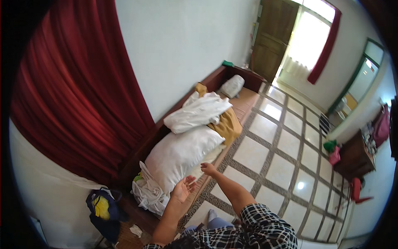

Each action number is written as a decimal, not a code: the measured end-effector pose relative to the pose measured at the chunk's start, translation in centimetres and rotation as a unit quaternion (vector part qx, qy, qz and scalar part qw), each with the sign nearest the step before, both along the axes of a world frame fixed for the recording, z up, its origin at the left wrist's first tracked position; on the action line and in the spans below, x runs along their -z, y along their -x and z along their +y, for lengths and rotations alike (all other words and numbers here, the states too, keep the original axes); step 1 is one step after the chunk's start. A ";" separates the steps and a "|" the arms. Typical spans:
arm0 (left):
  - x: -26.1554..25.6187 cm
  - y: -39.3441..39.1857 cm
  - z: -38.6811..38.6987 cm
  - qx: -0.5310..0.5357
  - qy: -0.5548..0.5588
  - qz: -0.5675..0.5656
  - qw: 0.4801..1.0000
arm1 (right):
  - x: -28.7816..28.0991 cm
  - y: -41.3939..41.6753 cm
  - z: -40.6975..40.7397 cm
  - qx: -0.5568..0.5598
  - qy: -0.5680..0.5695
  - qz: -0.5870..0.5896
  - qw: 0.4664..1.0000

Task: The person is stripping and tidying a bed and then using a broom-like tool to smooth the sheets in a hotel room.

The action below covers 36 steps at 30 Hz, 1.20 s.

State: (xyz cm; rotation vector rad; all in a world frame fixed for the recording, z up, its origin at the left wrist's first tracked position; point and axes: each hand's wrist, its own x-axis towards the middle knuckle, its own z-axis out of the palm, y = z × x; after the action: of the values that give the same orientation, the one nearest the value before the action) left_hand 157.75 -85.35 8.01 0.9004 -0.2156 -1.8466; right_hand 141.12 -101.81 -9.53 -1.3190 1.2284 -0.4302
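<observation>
My left hand (184, 188) is held palm up with its fingers apart and nothing in it. It is close to the lower corner of a plump white pillow (183, 151) lying on a long wooden daybed. My right hand (207, 168) is a little farther out, above the daybed's front edge, with curled fingers. Whether anything is pinched between them cannot be made out. Beyond the pillow lies a heap of white cloth (199, 112) on top of a mustard-coloured cloth (230, 124). Crumpled white fabric (149, 194) is bunched at the near end.
A rolled whitish bundle (233, 86) rests at the daybed's (248, 101) far end. Left of me stand a dark blue bag (104, 214) with yellow contents and a red curtain (84, 93). Tiled floor (252, 152) runs along the right, with a wooden cabinet (356, 155) and red chair (356, 190).
</observation>
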 end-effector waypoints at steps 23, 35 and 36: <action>1.8 21.2 27.6 0.603 -0.050 -0.036 0.795 | 5.5 11.9 83.4 0.909 -0.154 -0.182 0.341; 17.0 36.3 52.4 0.738 -0.045 -0.342 0.580 | 13.1 5.6 109.9 0.955 -0.192 -0.214 -0.079; 18.4 36.6 54.6 0.745 -0.045 -0.341 0.572 | 13.2 5.5 111.5 0.942 -0.173 -0.261 -0.125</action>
State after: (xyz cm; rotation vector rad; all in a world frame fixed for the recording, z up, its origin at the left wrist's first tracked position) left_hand 121.14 -30.79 -10.37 1.7399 -1.8948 -2.8058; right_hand 135.64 9.67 -22.75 -2.2499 -1.0756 1.8672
